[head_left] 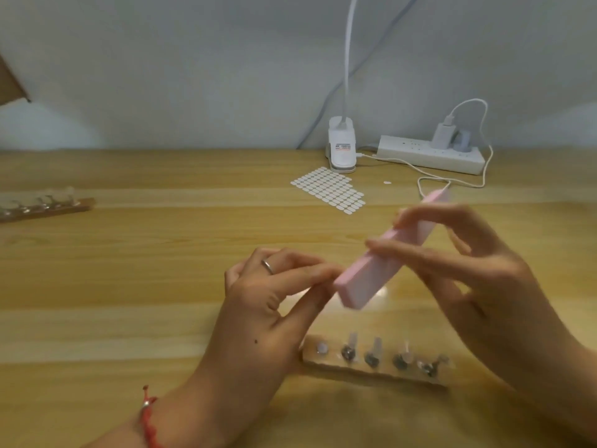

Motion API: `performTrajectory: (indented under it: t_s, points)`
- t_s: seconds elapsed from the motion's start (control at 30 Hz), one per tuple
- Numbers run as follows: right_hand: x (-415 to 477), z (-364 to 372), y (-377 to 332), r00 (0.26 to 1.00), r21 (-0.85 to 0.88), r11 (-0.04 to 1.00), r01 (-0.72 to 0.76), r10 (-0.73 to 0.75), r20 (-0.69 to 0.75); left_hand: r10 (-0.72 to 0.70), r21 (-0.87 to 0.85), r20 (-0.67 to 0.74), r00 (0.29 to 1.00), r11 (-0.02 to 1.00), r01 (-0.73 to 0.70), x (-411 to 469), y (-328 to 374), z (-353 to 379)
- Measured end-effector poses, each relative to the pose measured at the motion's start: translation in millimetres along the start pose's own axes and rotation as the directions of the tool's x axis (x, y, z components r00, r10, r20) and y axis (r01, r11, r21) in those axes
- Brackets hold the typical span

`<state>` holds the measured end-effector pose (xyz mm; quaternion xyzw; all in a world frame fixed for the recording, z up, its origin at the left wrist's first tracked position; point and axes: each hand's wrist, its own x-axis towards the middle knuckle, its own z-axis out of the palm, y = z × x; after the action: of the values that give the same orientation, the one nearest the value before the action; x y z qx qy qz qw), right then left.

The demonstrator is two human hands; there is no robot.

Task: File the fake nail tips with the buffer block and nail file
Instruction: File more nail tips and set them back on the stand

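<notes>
My right hand [468, 263] grips a long pink buffer block [371, 276] above the table, tilted with its near end low and to the left. My left hand [268, 302] pinches something small between thumb and fingertips right against the block's near end; the item itself is hidden by the fingers and blur. Below the hands, a wooden holder [371, 370] lies on the table with several clear nail tips [376, 347] standing on small mounts.
A second holder with clear tips [42, 205] lies at the far left. A sheet of white adhesive dots [328, 190], a white clip lamp base [341, 147] and a power strip [431, 155] with charger and cable sit at the back. The table is light wood [145, 286].
</notes>
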<state>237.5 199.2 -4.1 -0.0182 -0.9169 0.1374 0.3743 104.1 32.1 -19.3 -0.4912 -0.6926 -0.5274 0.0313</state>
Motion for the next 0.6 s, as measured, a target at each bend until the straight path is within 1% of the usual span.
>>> performTrajectory:
  t_s: [0.03,0.07,0.1,0.17,0.2,0.23,0.27,0.3,0.33,0.37,0.4,0.43,0.47,0.5,0.53,0.57,0.6]
  points:
    - [5,-6,10,0.995,-0.026,0.995,-0.092,0.090,-0.040,-0.007,-0.004,-0.014,1.000,1.000,0.007,0,1,0]
    - [5,-10,14,0.990,-0.036,0.991,-0.128,0.126,-0.070,-0.012,-0.011,-0.021,1.000,1.000,0.012,0,2,1]
    - [3,-10,10,0.991,-0.014,0.994,-0.106,0.104,-0.080,-0.013,-0.018,-0.016,1.000,1.000,0.013,1,2,1]
    - [-10,1,-11,0.999,0.059,0.997,0.045,-0.044,-0.022,-0.019,-0.036,0.017,1.000,0.999,0.020,1,2,1]
    - [-13,7,-22,0.991,0.079,0.989,0.127,-0.129,0.018,-0.013,-0.043,0.034,0.999,0.999,0.014,1,1,1]
    - [-13,9,-24,0.983,0.077,0.981,0.176,-0.180,0.042,-0.002,-0.044,0.042,0.999,0.999,0.003,1,1,0]
    - [-8,8,-19,0.986,0.064,0.985,0.162,-0.164,0.041,0.004,-0.046,0.040,0.999,0.999,-0.002,1,1,0]
    - [-3,5,-7,0.996,0.043,0.995,0.088,-0.089,0.010,-0.003,-0.051,0.025,1.000,0.999,0.005,0,1,0]
    - [4,0,3,0.999,0.016,1.000,-0.017,0.017,-0.035,-0.019,-0.061,0.001,1.000,0.998,0.019,0,1,0]
    - [8,-5,10,0.993,-0.003,0.996,-0.093,0.092,-0.068,-0.037,-0.071,-0.016,0.999,0.997,0.036,1,2,0]
    - [9,-7,10,0.992,0.002,0.995,-0.102,0.102,-0.074,-0.045,-0.075,-0.021,0.999,0.996,0.043,1,2,0]
    - [6,-6,4,0.997,0.033,0.998,-0.061,0.063,-0.052,-0.038,-0.068,-0.014,0.999,0.997,0.037,2,3,0]
    - [-1,0,-5,1.000,0.072,0.997,0.021,-0.021,-0.006,-0.028,-0.057,0.003,1.000,0.998,0.028,2,2,0]
    - [-7,6,-17,0.992,0.105,0.988,0.116,-0.121,0.040,-0.021,-0.053,0.023,1.000,0.998,0.022,2,2,-1]
    - [-10,10,-23,0.980,0.124,0.976,0.181,-0.190,0.063,-0.016,-0.053,0.034,0.999,0.998,0.018,2,0,-1]
    - [-8,10,-21,0.979,0.121,0.975,0.187,-0.195,0.056,-0.008,-0.057,0.037,0.999,0.998,0.010,1,0,-1]
    - [-4,8,-12,0.990,0.098,0.986,0.136,-0.138,0.017,0.001,-0.058,0.032,0.999,0.998,0.001,0,0,-1]
